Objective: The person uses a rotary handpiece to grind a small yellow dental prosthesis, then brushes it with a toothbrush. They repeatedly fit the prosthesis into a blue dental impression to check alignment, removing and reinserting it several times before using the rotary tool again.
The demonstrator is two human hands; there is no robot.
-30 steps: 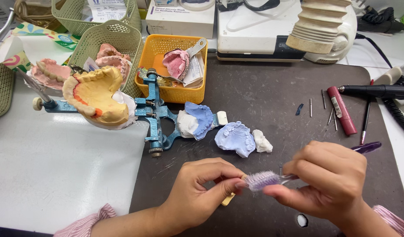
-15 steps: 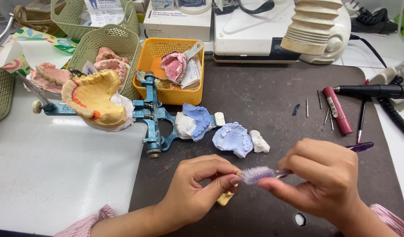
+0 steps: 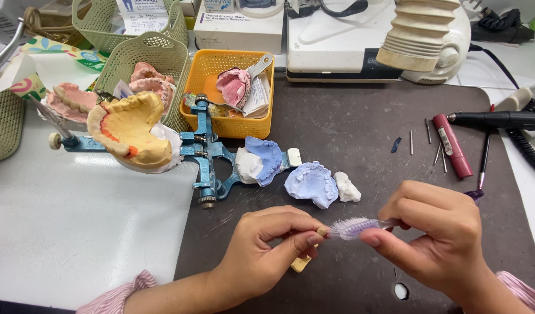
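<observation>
Left hand: fingers pinched shut on something tiny at the brush tip; what it is, cannot tell.
Right hand: closed around the toothbrush, bristles at nine o'clock.
At twelve o'clock: blue tooth mould, near.
Further, eleven o'clock: blue metal frame, orange basket.
At one o'clock: red tube.
Under the hands: dark mat.

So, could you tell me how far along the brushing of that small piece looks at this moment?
Done: nothing shows as finished. In hand: the right hand holds a purple brush with its bristles at a small piece pinched in the left hand; the piece is mostly hidden. Left: two blue dental casts lie untouched on the dark mat.
</observation>
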